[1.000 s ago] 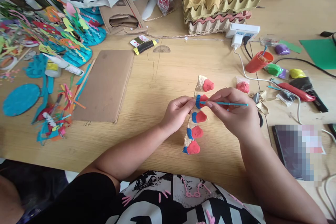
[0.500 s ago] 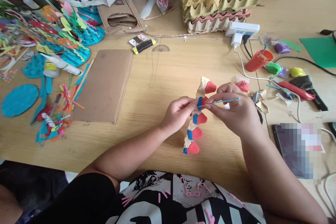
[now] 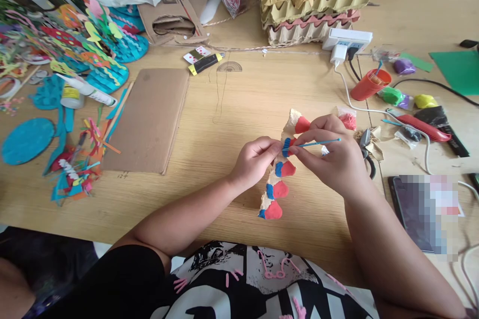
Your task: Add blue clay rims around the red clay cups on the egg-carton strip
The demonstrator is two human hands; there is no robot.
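Note:
My left hand (image 3: 258, 157) pinches the left edge of a torn egg-carton strip (image 3: 279, 180), which is held above the table. Red clay covers the tips along the strip's right side, and blue clay sits beside the red on all but the far tip. Between thumb and fingers of my right hand (image 3: 333, 152) is a thin blue stick (image 3: 318, 143) with a small knob on its outer end. Its other end touches the ridged blue clay (image 3: 286, 147) on the second tip from the far end. The fingers of my right hand partly cover that tip's red clay.
A cardboard sheet (image 3: 147, 119) lies to the left, near blue craft pieces and scraps. Stacked egg trays (image 3: 314, 5) and a white power strip (image 3: 347, 40) stand at the back. An orange cup (image 3: 368, 85), clay packets and a phone (image 3: 415, 214) are on the right.
The strip has turned slightly, its far end shifting right and its near end left. The stick's tip stays on the blue clay, and both hands keep their grips.

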